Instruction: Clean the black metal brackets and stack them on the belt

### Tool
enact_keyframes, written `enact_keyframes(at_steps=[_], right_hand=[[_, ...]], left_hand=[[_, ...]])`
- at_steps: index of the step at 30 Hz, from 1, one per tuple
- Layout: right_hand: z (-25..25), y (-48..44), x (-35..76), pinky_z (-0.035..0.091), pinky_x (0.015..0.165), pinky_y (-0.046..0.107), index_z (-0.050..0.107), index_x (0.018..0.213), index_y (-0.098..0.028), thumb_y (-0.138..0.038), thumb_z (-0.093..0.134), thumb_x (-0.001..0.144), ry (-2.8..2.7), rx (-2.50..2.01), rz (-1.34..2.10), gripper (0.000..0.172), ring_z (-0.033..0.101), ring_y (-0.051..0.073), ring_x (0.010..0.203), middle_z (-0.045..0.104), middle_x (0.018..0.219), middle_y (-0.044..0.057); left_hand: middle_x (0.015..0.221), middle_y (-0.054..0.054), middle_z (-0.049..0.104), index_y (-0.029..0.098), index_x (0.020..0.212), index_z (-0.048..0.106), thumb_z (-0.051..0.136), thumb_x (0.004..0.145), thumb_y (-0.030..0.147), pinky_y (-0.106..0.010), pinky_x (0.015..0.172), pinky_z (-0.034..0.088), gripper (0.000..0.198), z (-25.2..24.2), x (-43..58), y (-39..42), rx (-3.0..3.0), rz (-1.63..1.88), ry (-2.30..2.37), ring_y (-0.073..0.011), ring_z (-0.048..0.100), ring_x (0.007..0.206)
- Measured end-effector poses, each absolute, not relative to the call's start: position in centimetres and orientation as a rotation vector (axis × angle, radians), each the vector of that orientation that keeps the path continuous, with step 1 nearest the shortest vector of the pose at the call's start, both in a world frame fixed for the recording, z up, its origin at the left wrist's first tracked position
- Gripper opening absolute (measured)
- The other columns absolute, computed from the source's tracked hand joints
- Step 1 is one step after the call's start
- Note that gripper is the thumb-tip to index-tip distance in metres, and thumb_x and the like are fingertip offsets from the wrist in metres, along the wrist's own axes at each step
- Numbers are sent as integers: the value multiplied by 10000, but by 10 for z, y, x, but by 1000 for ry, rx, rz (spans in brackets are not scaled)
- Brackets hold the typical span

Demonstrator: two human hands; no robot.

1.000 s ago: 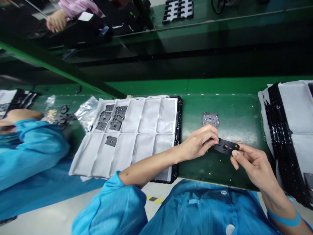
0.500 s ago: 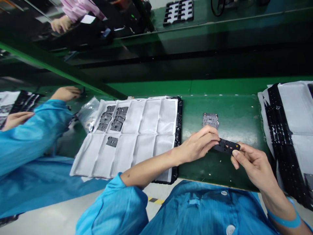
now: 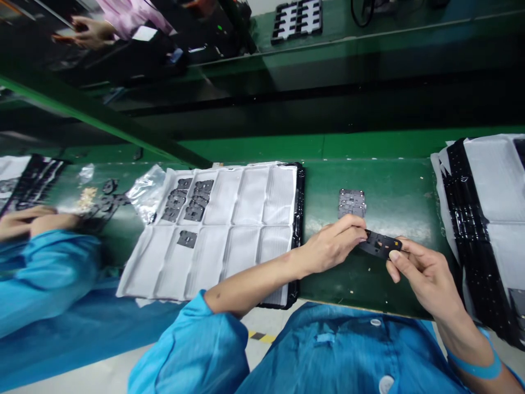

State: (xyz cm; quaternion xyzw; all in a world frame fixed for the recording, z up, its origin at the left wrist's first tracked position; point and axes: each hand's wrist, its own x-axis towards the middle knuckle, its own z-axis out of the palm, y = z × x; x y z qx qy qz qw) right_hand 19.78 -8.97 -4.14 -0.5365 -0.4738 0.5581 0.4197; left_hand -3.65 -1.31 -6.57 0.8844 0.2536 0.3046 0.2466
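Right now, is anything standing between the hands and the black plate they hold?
Nothing visible: the left hand and right hand hold the black plate directly, one at each end. The small gray parts lie on the green table just beyond the left hand, not in between.

This was a factory workroom, with a long green bench (image 3: 397, 175) running across the view. Flat black parts (image 3: 194, 211) lay in the pockets of a white-lined tray (image 3: 248, 191), and more trays (image 3: 498, 180) lay at the right. The wearer's blue coat (image 3: 348, 355) matched a neighbour's sleeve (image 3: 61, 268) along the same bench. Farther back, a pink sleeve (image 3: 133, 15) showed left of another bench (image 3: 340, 24); below, yellow-and-black tape (image 3: 261, 336) marked the pale floor (image 3: 106, 369).
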Motion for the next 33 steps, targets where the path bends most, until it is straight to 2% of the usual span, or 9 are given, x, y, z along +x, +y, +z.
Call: enact_keyframes(at_steps=[10,14,20,23,25,27,30,33], right_hand=[[-40,-90,197,385,520,270,659,843,-195,-567,688,1005,-1220,-1425,1350,407,491,131,501,567,564,-20],[-41,-91,198,384,523,273,658,848,-198,-555,680,1013,-1238,-1419,1335,394,486,134,500,560,569,-23],[-45,-94,202,427,577,275,679,880,-192,-453,669,1048,-1255,-1436,1238,310,542,136,540,583,631,-18],[-43,-94,203,451,590,278,690,877,-197,-436,680,1045,-1265,-1418,1172,292,567,145,555,587,652,-14],[-40,-93,202,455,579,281,697,875,-198,-435,676,1048,-1288,-1403,1146,294,570,150,552,589,656,-8],[-38,-92,200,458,563,281,705,878,-199,-437,665,1054,-1315,-1390,1128,299,574,153,550,596,668,0],[-37,-91,196,466,558,275,713,873,-200,-408,651,1064,-1349,-1369,1087,288,581,149,565,605,712,9],[-36,-93,194,475,564,264,716,863,-207,-338,641,1069,-1387,-1359,1028,256,576,140,569,609,730,9]], left_hand=[[1155,-113,673,195,1108,612,552,1075,132,-330,918,611,93,-59,-35,-12,2269,953,640,-192,695,1078],[1113,-82,675,202,1065,593,611,1056,152,-305,870,603,54,-56,-32,-15,2219,1070,678,-171,694,1001],[894,-31,690,193,901,573,712,1012,192,-255,732,561,179,-55,-37,-20,2121,1065,693,-133,662,788],[851,-23,712,173,1079,677,690,1034,215,-263,744,571,63,-51,-42,-21,2059,912,748,-136,675,774],[929,-51,745,168,1253,691,680,1044,260,-283,774,593,228,-48,-42,-21,1925,845,818,-148,701,817],[1066,-104,760,157,1330,690,678,1042,295,-304,826,610,319,-43,-38,-21,1736,853,858,-162,724,894],[1184,-150,755,143,1314,724,684,1029,296,-319,886,605,326,-38,-26,-22,1535,865,841,-185,734,989],[1079,-115,772,144,1200,772,679,1023,291,-287,794,585,248,-36,-13,-23,1451,854,829,-162,711,875]])
